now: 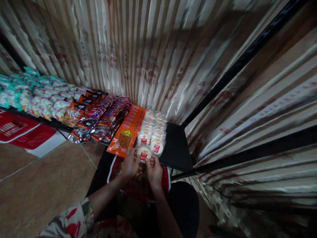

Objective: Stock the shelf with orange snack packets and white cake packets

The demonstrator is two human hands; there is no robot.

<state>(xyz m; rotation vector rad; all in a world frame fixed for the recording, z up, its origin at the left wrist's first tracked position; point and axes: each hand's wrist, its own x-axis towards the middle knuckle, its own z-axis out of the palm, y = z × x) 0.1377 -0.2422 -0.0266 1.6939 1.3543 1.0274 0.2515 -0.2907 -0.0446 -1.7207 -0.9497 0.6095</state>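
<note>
Between my two hands is a clear-wrapped round white rice cracker packet (pixel 143 152) with a red and yellow label. My left hand (pixel 130 163) pinches its left edge. At its lower right edge, the fingers of my right hand (pixel 154 168) are closed on it too. Just beyond lie two columns of matching rice cracker packets (pixel 154 127) on the black shelf (pixel 174 142). An orange snack bag (pixel 127 134) lies flat along their left side. Below my hands, a red basket (pixel 165 180) with a white rim sits between my knees, its contents dim and partly hidden.
Shiny dark red snack packets (pixel 106 114), orange and black bags (pixel 75 110), white bags (pixel 46 102) and green bags (pixel 15 89) fill the shelf leftward. Another red basket (pixel 24 130) stands on the tiled floor. Black metal posts (pixel 228 72) and a striped curtain (pixel 148 56) bound the right and back.
</note>
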